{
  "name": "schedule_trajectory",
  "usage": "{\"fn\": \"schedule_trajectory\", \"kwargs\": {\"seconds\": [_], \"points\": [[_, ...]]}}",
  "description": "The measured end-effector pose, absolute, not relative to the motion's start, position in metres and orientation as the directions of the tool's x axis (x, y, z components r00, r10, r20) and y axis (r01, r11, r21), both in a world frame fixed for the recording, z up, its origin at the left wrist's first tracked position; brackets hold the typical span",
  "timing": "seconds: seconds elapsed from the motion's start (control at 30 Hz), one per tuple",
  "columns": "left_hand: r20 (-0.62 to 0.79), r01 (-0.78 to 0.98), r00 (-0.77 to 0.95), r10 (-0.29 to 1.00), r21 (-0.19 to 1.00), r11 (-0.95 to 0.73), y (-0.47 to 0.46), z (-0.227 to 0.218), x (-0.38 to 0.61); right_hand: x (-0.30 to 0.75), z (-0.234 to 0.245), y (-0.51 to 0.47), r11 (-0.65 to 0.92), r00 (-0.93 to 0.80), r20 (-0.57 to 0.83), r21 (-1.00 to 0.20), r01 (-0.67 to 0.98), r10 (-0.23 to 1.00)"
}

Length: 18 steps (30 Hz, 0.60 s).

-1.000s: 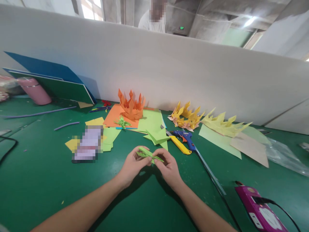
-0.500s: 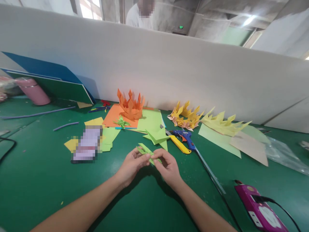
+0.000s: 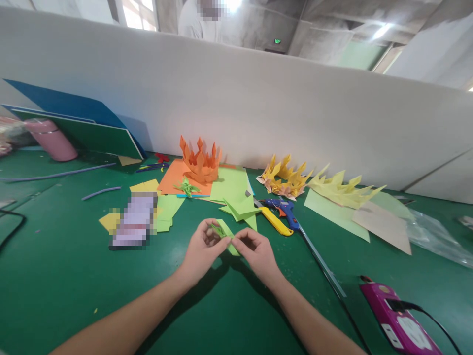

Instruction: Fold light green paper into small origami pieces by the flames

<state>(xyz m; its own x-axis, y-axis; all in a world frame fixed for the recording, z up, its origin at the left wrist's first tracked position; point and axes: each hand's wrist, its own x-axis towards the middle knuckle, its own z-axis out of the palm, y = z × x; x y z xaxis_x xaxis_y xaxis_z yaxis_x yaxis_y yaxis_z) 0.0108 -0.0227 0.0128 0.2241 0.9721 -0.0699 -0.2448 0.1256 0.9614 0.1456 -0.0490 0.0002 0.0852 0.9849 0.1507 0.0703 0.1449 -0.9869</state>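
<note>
My left hand (image 3: 202, 252) and my right hand (image 3: 256, 252) meet just above the green table, fingertips pinched on a small folded light-green paper piece (image 3: 223, 231). The piece is held between both hands, mostly hidden by the fingers. Just beyond it lies a folded green paper shape (image 3: 241, 208). Further back stand an orange folded paper crown (image 3: 200, 161) on an orange sheet and a small green paper crane (image 3: 187, 187).
A yellow utility knife (image 3: 274, 221), a blue glue gun (image 3: 284, 209) and a metal ruler (image 3: 320, 261) lie right of my hands. Yellow folded paper pieces (image 3: 342, 190) sit further right, a purple device (image 3: 397, 323) at bottom right. A person stands behind the white partition (image 3: 258, 98).
The green paper piece, spread wide between my hands a second ago, is now folded smaller and pinched closer between the fingertips. The person behind the partition has moved left.
</note>
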Motion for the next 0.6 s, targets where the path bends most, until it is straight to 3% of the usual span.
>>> {"fn": "schedule_trajectory", "kwargs": {"seconds": [0.23, 0.6], "points": [[-0.125, -0.271, 0.305, 0.944, 0.939, 0.212, -0.0233, 0.0134, 0.0119, 0.1393, 0.0018, -0.0534, 0.238, 0.144, 0.242, -0.97, 0.045, 0.959], [-0.079, -0.341, 0.322, 0.943, 0.92, 0.194, -0.0227, 0.0178, 0.0106, 0.1433, 0.0045, -0.0526, 0.149, 0.047, 0.15, -0.988, 0.029, 0.988]]}}
